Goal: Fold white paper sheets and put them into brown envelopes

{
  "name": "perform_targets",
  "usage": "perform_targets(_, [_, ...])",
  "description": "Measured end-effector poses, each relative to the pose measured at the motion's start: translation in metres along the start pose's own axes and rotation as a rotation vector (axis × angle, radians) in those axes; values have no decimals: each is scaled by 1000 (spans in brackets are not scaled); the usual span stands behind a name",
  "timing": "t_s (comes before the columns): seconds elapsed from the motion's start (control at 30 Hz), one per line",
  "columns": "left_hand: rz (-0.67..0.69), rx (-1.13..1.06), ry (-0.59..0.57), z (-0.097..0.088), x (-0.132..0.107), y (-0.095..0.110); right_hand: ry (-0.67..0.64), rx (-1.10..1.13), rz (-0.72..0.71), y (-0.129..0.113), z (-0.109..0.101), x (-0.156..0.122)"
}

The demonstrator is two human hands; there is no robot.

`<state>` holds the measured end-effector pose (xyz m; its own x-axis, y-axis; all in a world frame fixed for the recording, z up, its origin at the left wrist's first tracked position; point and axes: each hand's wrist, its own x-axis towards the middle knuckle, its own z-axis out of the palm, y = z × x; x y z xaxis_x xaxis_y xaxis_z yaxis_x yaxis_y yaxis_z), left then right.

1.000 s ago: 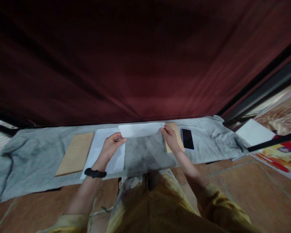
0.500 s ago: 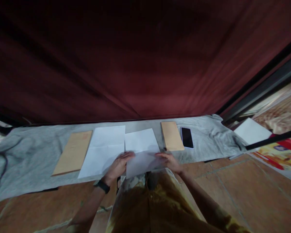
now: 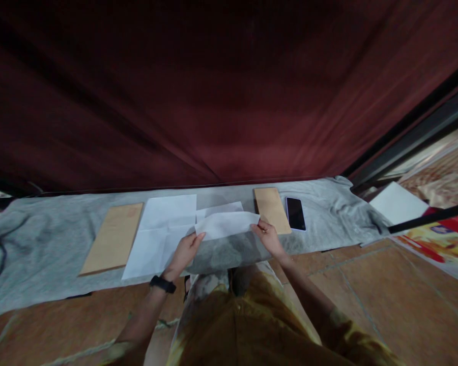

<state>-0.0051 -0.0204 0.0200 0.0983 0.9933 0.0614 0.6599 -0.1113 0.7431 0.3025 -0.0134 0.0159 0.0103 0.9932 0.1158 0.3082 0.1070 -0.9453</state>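
The left hand (image 3: 187, 249) has its grip closed on the left end of a white paper (image 3: 226, 226), and the right hand (image 3: 267, 237) pinches the right end, so it spans between them over the gray cloth (image 3: 320, 223). Left of it lie a creased white sheet (image 3: 152, 241) and a large brown envelope (image 3: 112, 236); rightward, a smaller brown envelope (image 3: 272, 208) beside a phone (image 3: 295, 214).

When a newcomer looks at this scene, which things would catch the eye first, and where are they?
Probably the dark red cloth, which fills the upper part of the view. Next, the white paper held between the left hand and the right hand, just below the middle. The dark-screened phone also stands out, lying on the grey cloth to the right of the hands.
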Motion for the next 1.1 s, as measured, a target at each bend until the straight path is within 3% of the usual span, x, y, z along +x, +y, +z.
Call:
perform_targets(0.2, [27, -102, 277, -33, 16, 53, 98, 194, -63, -71, -13, 33])
perform_targets(0.33, [65, -207, 449, -61, 26, 90, -23, 341, -141, -109, -27, 41])
perform_targets(0.43, [54, -313, 507, -72, 34, 107, -74, 359, -102, -117, -30, 40])
perform_targets(0.57, [-15, -524, 440, -71, 42, 113, -46, 439, 48, -107, -23, 37])
perform_targets(0.7, [-170, -814, 119, -54, 38, 100, 7, 538, 275, -87, -12, 33])
perform_targets(0.77, [-258, -884, 30, -44, 33, 87, 5, 554, 336, -74, -8, 30])
perform_targets(0.97, [-349, -844, 85, -14, 20, 49, 37, 530, 417, -25, 12, 18])
perform_targets(1.1, [-385, -800, 204, 1, 25, 28, 76, 444, 345, 8, 27, 16])
